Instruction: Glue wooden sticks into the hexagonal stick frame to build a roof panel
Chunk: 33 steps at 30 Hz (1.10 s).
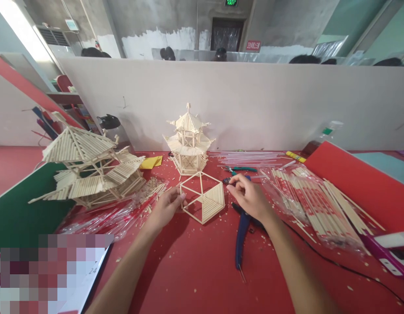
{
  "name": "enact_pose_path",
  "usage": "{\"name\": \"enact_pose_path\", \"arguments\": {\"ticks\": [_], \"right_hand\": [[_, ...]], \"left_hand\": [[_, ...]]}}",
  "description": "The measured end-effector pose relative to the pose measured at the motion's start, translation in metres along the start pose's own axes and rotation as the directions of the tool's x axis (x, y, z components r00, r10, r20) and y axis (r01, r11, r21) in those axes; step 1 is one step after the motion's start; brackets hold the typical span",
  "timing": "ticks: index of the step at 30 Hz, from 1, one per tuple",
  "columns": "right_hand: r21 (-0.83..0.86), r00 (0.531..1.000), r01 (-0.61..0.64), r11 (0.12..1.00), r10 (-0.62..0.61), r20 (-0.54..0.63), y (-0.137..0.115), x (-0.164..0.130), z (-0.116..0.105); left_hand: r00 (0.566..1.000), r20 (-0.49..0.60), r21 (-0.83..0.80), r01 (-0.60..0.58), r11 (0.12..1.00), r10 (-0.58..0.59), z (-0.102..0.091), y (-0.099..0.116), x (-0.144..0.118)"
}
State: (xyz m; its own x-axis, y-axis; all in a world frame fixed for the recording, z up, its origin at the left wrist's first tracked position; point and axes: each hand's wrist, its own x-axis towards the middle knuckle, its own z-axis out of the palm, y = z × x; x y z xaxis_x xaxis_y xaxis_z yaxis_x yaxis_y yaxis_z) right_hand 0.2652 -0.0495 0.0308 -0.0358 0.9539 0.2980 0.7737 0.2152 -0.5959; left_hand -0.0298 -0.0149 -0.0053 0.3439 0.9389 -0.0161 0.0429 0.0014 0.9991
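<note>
A hexagonal frame of wooden sticks (213, 201) is held up over the red table; two of its wedges on the right are filled with sticks laid side by side. My left hand (169, 205) pinches its left edge between thumb and fingers. Close to the frame's upper right corner, the fingers of my right hand (249, 196) are pressed together; whatever is between them is too small to make out. Beneath the right wrist lies a blue hot glue gun (243, 237). Small pliers (226, 180) lie just behind the right fingertips. A stick pagoda (189, 146) stands behind the frame.
A larger stick pagoda (90, 168) stands at left, beside plastic wrappers (113, 218). Packs of chopsticks (313, 200) lie at right, near a red board (359, 187). Clear glue sticks (248, 159) and green-handled pliers (244, 168) lie at the back before a white partition (254, 100).
</note>
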Motion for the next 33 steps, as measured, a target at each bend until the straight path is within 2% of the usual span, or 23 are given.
{"name": "enact_pose_path", "arguments": {"ticks": [7,14,20,25,27,30,31,33], "right_hand": [[0.073,0.989,-0.13,0.989,0.125,0.075,0.006,0.002,0.008],[0.132,0.992,-0.12,0.984,0.115,0.048,0.001,0.003,0.017],[0.318,0.996,-0.08,0.945,0.09,-0.017,0.011,0.007,0.023],[0.538,0.991,-0.094,0.838,0.129,-0.028,0.008,0.009,0.023],[0.658,0.987,-0.114,0.744,0.163,-0.012,0.003,0.008,0.02],[0.818,0.975,-0.154,0.554,0.22,0.035,-0.004,0.006,0.016],[0.831,0.972,-0.167,0.53,0.229,0.05,-0.006,0.006,0.014],[0.802,0.97,-0.195,0.564,0.232,0.073,-0.007,0.005,0.011]], "left_hand": [[1.0,-0.009,-0.016,-0.002,1.0,0.002,0.0,0.004,-0.001],[1.0,-0.029,-0.017,-0.007,1.0,0.006,-0.001,0.005,-0.001],[1.0,-0.028,-0.007,0.003,1.0,-0.003,-0.001,0.005,-0.001],[1.0,-0.031,-0.012,0.005,1.0,-0.005,0.0,0.007,-0.002],[0.999,-0.031,-0.014,0.008,1.0,-0.009,0.001,0.007,-0.003],[0.999,-0.033,-0.019,0.013,1.0,-0.013,0.002,0.008,-0.003],[0.999,-0.034,-0.02,0.013,1.0,-0.014,0.002,0.009,-0.004],[0.999,-0.036,-0.022,0.016,1.0,-0.016,0.002,0.009,-0.004]]}}
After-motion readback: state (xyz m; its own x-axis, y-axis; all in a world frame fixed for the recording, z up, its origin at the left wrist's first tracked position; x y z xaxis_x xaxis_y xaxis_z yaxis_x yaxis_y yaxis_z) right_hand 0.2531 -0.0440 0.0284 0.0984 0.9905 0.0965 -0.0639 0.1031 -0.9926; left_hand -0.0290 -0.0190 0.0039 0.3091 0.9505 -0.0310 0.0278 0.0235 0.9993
